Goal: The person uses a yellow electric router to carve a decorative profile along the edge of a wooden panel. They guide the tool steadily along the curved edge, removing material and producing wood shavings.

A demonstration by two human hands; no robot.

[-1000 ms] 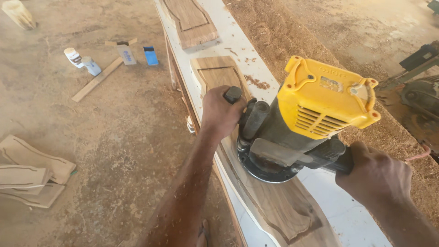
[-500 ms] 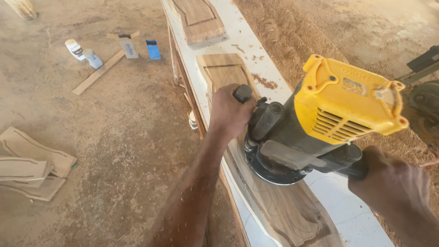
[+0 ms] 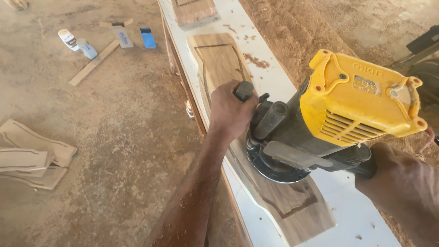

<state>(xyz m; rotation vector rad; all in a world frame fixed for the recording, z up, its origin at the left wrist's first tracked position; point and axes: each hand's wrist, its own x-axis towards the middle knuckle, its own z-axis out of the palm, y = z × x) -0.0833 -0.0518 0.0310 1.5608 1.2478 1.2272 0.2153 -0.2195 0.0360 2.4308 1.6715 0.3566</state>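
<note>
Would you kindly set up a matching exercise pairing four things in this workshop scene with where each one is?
Things:
1. router
2. left hand
3. stack of cut wood pieces
4. blue box

Places:
A. on the dusty floor at far left
B. on the floor near a loose wooden strip, at the top
C. on the shaped wooden panel on the white bench
D. wrapped around the black side handle of the tool

Pairs: 1-C, 2-D, 3-A, 4-B
</note>
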